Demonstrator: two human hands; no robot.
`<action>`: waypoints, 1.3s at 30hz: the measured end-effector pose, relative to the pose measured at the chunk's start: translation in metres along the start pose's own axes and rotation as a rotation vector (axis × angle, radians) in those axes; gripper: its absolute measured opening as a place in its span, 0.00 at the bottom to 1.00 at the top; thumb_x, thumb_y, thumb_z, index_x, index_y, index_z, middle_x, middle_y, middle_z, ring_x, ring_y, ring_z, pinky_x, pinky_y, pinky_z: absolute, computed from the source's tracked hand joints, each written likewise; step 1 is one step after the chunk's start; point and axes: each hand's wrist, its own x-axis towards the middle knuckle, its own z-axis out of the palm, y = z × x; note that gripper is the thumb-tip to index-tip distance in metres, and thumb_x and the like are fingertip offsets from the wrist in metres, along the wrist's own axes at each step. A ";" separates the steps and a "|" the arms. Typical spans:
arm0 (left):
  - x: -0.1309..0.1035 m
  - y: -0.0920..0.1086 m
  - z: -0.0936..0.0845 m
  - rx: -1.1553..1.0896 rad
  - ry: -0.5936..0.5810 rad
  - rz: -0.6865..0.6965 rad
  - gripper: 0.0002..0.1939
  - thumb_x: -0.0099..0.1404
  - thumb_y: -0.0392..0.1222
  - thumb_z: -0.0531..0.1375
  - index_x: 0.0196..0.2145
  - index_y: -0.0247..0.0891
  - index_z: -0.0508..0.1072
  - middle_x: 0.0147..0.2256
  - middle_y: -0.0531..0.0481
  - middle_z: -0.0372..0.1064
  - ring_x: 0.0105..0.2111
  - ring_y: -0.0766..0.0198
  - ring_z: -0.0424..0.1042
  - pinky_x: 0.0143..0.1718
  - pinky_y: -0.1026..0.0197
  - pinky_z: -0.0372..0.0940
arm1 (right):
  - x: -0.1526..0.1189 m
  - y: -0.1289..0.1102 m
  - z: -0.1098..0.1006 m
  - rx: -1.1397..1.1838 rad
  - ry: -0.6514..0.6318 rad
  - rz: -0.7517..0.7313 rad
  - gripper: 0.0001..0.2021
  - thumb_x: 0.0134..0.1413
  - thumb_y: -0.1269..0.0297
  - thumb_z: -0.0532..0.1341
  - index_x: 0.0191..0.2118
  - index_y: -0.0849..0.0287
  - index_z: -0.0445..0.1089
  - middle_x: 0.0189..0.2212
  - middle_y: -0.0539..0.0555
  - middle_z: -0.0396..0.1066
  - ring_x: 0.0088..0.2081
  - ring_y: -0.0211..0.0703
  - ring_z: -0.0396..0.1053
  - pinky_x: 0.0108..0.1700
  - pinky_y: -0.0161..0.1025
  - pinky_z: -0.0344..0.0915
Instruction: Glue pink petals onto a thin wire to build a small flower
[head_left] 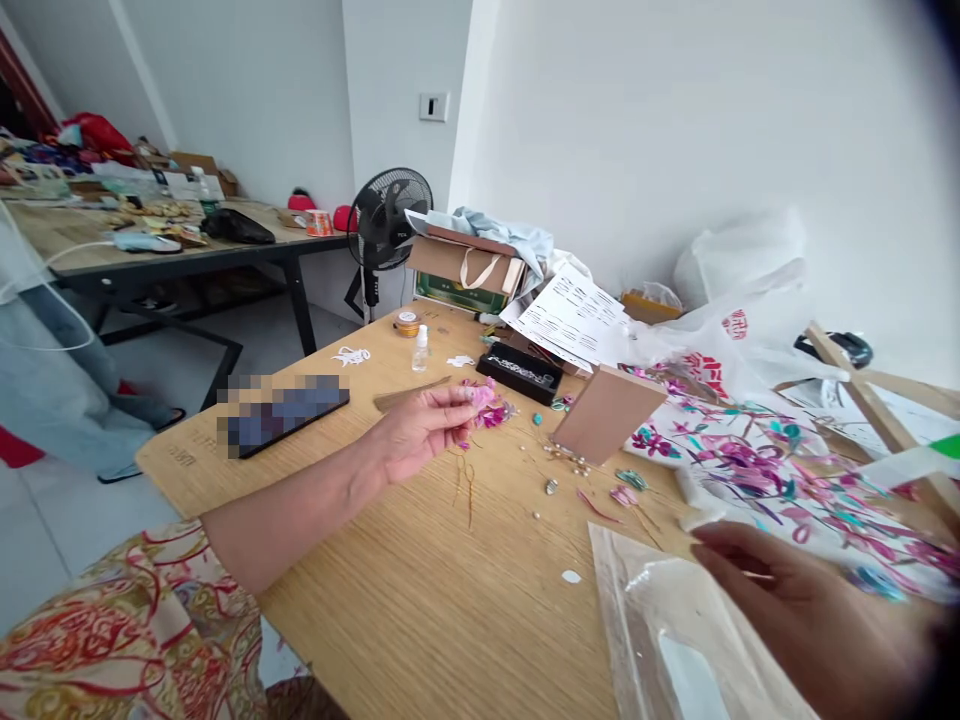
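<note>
My left hand [424,432] pinches a pink flower piece [491,402] over the middle of the wooden table [405,590]. Gold wire loops [466,488] are just below that hand. At the right, my right hand [795,610] is curled above a clear plastic bag [660,620], thumb and forefinger close together; whether anything is between them cannot be made out. Embroidered white fabric [757,470] with purple and teal flowers lies beyond it. Beads, a pink flower [624,497] and a green piece [631,479] are scattered between the hands.
A brown board [609,415] stands tilted near a black tray [520,372]. Printed sheets [568,318], a small spray bottle [420,350] and a phone [292,412] are farther back and left. A fan [390,220] stands behind. A person's jeans [52,380] show at the left.
</note>
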 end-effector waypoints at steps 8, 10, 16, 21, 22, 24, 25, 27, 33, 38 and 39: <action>0.004 0.004 -0.006 0.010 0.001 0.107 0.11 0.49 0.34 0.62 0.33 0.35 0.73 0.28 0.52 0.67 0.24 0.76 0.63 0.28 0.69 0.59 | -0.011 -0.127 0.065 -0.031 -0.551 -0.226 0.08 0.43 0.68 0.51 0.25 0.56 0.68 0.22 0.49 0.71 0.25 0.37 0.67 0.25 0.31 0.56; 0.008 0.000 -0.010 -0.007 0.034 0.128 0.11 0.47 0.33 0.63 0.33 0.35 0.73 0.31 0.51 0.69 0.24 0.76 0.63 0.28 0.70 0.59 | -0.009 -0.142 0.080 -0.087 -0.523 -0.235 0.09 0.43 0.71 0.51 0.24 0.58 0.68 0.24 0.51 0.72 0.27 0.38 0.67 0.26 0.32 0.55; 0.012 -0.009 -0.018 0.049 0.058 0.168 0.12 0.48 0.37 0.63 0.33 0.36 0.73 0.35 0.48 0.69 0.27 0.73 0.64 0.29 0.69 0.59 | -0.002 -0.160 0.103 -0.233 -0.443 -0.212 0.11 0.46 0.70 0.50 0.27 0.64 0.69 0.28 0.63 0.72 0.31 0.48 0.69 0.28 0.37 0.55; 0.010 -0.014 -0.016 0.099 0.049 0.156 0.11 0.48 0.39 0.63 0.33 0.36 0.72 0.33 0.50 0.68 0.26 0.74 0.63 0.28 0.69 0.60 | -0.003 -0.167 0.106 -0.263 -0.453 -0.202 0.11 0.44 0.74 0.50 0.28 0.66 0.70 0.28 0.66 0.72 0.31 0.49 0.70 0.27 0.37 0.55; 0.010 -0.015 -0.015 0.103 0.047 0.159 0.11 0.48 0.39 0.63 0.32 0.36 0.72 0.34 0.50 0.68 0.26 0.74 0.63 0.28 0.68 0.60 | -0.003 -0.167 0.106 -0.259 -0.452 -0.199 0.11 0.43 0.75 0.50 0.27 0.66 0.71 0.28 0.66 0.72 0.30 0.49 0.70 0.26 0.37 0.55; 0.010 -0.017 -0.014 0.105 0.047 0.161 0.11 0.47 0.40 0.63 0.31 0.36 0.72 0.35 0.50 0.67 0.26 0.74 0.62 0.28 0.68 0.60 | -0.002 -0.165 0.107 -0.241 -0.443 -0.188 0.11 0.42 0.76 0.51 0.25 0.65 0.70 0.27 0.67 0.72 0.30 0.49 0.70 0.26 0.36 0.55; 0.010 -0.018 -0.013 0.105 0.052 0.157 0.12 0.47 0.41 0.63 0.31 0.35 0.72 0.34 0.50 0.67 0.26 0.74 0.62 0.29 0.67 0.60 | -0.002 -0.163 0.106 -0.227 -0.434 -0.179 0.10 0.41 0.76 0.51 0.24 0.64 0.70 0.27 0.67 0.72 0.29 0.49 0.70 0.26 0.36 0.55; 0.009 -0.020 -0.013 0.111 0.062 0.142 0.12 0.46 0.41 0.64 0.30 0.34 0.72 0.31 0.50 0.67 0.25 0.73 0.61 0.29 0.66 0.60 | -0.001 -0.156 0.101 -0.187 -0.404 -0.156 0.10 0.41 0.76 0.51 0.22 0.63 0.68 0.26 0.66 0.72 0.29 0.49 0.69 0.25 0.37 0.55; 0.005 -0.029 -0.007 0.083 0.013 0.072 0.13 0.47 0.40 0.64 0.32 0.34 0.73 0.31 0.50 0.66 0.28 0.73 0.62 0.33 0.66 0.57 | -0.010 -0.137 0.074 0.081 -0.347 -0.039 0.10 0.50 0.65 0.46 0.22 0.57 0.59 0.17 0.51 0.68 0.20 0.38 0.65 0.21 0.33 0.55; -0.004 -0.035 0.011 0.009 -0.056 -0.002 0.12 0.46 0.39 0.64 0.31 0.34 0.73 0.31 0.51 0.65 0.28 0.73 0.61 0.33 0.67 0.56 | -0.025 -0.136 0.071 0.771 -0.316 0.100 0.09 0.46 0.60 0.53 0.22 0.57 0.57 0.12 0.44 0.61 0.15 0.34 0.59 0.19 0.31 0.55; -0.007 -0.036 0.016 0.003 -0.067 -0.006 0.12 0.46 0.39 0.64 0.32 0.34 0.73 0.31 0.51 0.65 0.29 0.73 0.61 0.33 0.67 0.56 | -0.028 -0.137 0.071 0.860 -0.307 0.111 0.08 0.45 0.60 0.54 0.22 0.57 0.58 0.12 0.44 0.61 0.15 0.33 0.59 0.19 0.31 0.55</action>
